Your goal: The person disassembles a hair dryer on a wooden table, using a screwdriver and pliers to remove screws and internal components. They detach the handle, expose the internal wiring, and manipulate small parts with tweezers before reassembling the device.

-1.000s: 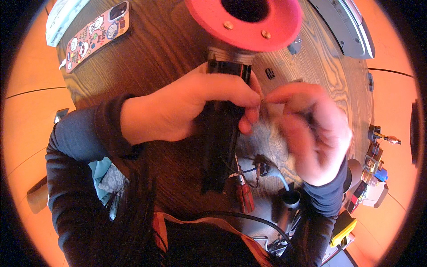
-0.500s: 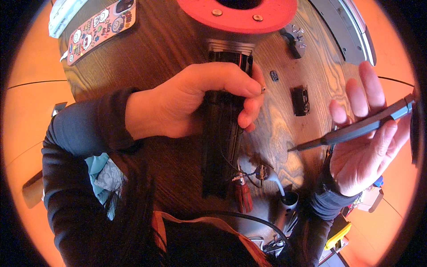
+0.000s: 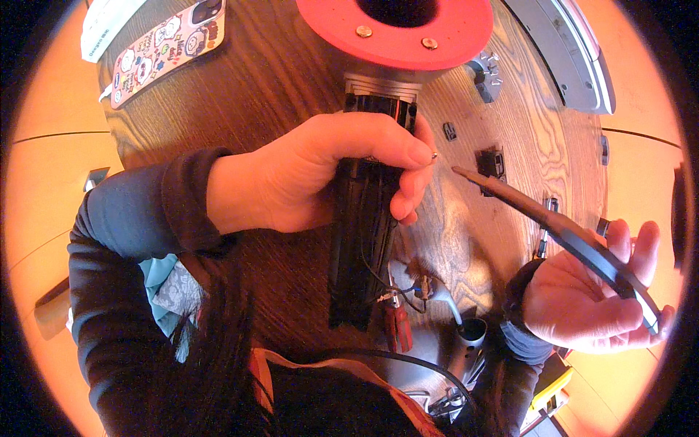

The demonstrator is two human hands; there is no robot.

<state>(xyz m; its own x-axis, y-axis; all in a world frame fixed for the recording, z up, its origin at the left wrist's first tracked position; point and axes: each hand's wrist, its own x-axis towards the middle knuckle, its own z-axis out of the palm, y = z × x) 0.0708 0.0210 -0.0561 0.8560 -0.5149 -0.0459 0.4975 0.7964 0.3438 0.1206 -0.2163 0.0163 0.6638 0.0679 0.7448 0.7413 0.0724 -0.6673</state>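
Observation:
My left hand (image 3: 320, 164) is wrapped round the black handle (image 3: 360, 240) of what looks like a hair dryer, its red ring head (image 3: 408, 40) pointing away from me. A tiny metal screw (image 3: 435, 156) shows at the tip of my left thumb, pinched against the fingers. Thin dark wires run from the handle to a small part (image 3: 424, 288) at its lower right. In my right hand (image 3: 590, 306) is a slim dark screwdriver (image 3: 542, 215), held between thumb and fingers. Its tip points up and left, a short way from the screw, touching nothing.
A phone in a sticker-covered case (image 3: 167, 49) lies at the upper left. Small black parts (image 3: 491, 162) and a holder with several screws (image 3: 486, 76) rest on the wooden table (image 3: 277, 73). A red-handled tool (image 3: 398, 328) and a grey tube (image 3: 473, 331) are near me.
My right hand has turned and dropped lower, and the screwdriver's tip has swung upward toward the screw. My left hand keeps its hold; the view has shifted slightly.

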